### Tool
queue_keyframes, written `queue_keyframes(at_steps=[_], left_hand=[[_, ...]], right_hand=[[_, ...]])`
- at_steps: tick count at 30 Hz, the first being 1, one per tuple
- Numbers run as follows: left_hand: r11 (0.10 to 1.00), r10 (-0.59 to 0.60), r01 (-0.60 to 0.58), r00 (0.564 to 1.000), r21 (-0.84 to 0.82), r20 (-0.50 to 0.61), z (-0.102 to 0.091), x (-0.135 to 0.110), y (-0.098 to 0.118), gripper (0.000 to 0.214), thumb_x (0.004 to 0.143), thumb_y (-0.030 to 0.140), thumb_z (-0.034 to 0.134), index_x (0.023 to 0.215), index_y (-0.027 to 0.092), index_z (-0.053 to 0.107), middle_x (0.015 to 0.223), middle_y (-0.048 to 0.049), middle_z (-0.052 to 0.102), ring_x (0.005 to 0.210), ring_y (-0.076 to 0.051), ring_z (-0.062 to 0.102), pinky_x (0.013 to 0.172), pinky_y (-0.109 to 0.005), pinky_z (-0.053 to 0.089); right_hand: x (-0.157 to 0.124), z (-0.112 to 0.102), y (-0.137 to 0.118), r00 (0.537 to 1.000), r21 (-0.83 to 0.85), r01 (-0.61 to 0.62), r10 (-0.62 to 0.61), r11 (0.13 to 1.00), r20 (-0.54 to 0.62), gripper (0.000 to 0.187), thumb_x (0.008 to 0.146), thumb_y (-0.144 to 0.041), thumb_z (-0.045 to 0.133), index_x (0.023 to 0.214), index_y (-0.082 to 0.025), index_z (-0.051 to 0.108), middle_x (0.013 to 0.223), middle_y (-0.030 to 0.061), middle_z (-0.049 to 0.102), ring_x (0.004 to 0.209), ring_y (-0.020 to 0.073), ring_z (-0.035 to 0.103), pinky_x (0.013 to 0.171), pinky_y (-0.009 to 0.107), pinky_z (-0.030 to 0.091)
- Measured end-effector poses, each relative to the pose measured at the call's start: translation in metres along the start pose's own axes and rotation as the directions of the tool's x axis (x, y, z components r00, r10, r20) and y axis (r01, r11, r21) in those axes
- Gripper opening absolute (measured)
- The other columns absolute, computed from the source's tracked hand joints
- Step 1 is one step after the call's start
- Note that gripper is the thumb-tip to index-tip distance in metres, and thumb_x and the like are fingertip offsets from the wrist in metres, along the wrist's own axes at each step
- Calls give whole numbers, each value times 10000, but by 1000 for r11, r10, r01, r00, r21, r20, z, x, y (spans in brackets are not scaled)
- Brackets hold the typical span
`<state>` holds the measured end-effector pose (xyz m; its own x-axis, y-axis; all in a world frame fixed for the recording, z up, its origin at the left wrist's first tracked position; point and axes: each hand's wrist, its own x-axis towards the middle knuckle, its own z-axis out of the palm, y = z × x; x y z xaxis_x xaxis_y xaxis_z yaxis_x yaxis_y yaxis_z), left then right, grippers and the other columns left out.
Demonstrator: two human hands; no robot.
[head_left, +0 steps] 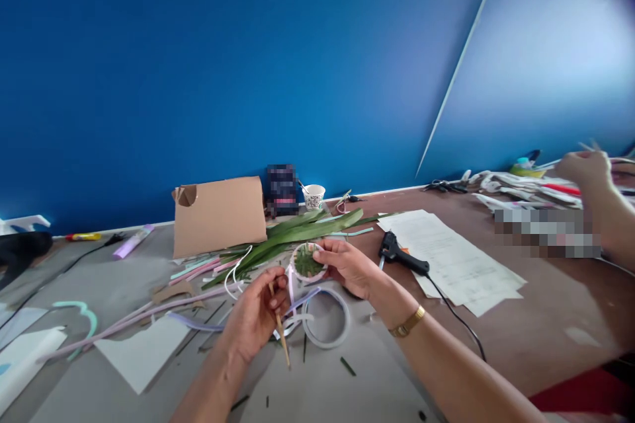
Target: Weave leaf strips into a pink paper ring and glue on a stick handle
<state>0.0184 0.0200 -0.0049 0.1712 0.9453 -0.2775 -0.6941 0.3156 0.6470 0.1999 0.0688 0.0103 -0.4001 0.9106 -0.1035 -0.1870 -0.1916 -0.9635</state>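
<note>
My right hand (347, 266) grips the edge of a small round piece with a white rim and a green leafy middle (304, 260). In my left hand (260, 307), the curled fingers hold a thin wooden stick (282, 338) that points down. A pale lilac strip (291, 285) runs down from the round piece beside my left fingertips; whether they also pinch it I cannot tell. Just below both hands a roll of clear tape (346, 324) lies flat on the table. Long green leaves (297, 231) spread out behind the hands.
A black glue gun (403, 254) with a cord rests on paper sheets (446, 261) at right. Cardboard (218, 218) and a paper cup (314, 197) stand by the blue partition (248, 79). Paper strips (129, 317) lie left. Another person's hand (590, 168) is at far right.
</note>
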Motion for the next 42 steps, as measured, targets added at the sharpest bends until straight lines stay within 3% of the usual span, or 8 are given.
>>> queue_keyframes(at_steps=[9,20,30,35,42], left_hand=[[999,-11,10,1000,52,10,1,-2,0,40,756,143,610,740,106,609,636,18,530,416,-34,381,401,-163,333],[992,-84,75,993,99,81,-2,-2,0,57,788,147,603,800,99,632,686,-3,556,423,-21,364,419,-161,332],[984,-97,81,991,162,94,-3,-2,-4,60,801,143,592,774,101,626,678,3,557,414,-17,367,409,-148,322],[981,-95,77,991,178,92,-3,-1,-6,61,805,158,603,788,106,630,685,5,560,424,-16,377,421,-146,334],[974,-81,60,993,220,88,-3,-1,-6,55,789,178,619,784,123,623,689,11,555,422,-20,367,423,-151,330]], right_hand=[[-36,-23,6,992,-338,-110,82,935,-95,188,645,-289,717,756,-156,646,589,-39,556,529,87,437,528,226,329],[-54,-47,8,983,-518,-185,155,835,-101,127,705,-273,653,744,-153,660,547,-39,513,490,81,412,482,214,309],[-42,-44,4,970,-699,-190,242,690,-25,180,662,-128,642,841,-147,657,489,-72,523,432,81,436,455,215,313],[-41,-46,7,982,-800,-143,185,583,-40,142,670,-162,663,811,-175,661,523,-56,568,478,95,465,480,225,303],[-49,-54,14,999,-874,-44,-1,485,-51,140,755,-196,611,869,-199,693,654,11,641,584,146,542,547,255,349]])
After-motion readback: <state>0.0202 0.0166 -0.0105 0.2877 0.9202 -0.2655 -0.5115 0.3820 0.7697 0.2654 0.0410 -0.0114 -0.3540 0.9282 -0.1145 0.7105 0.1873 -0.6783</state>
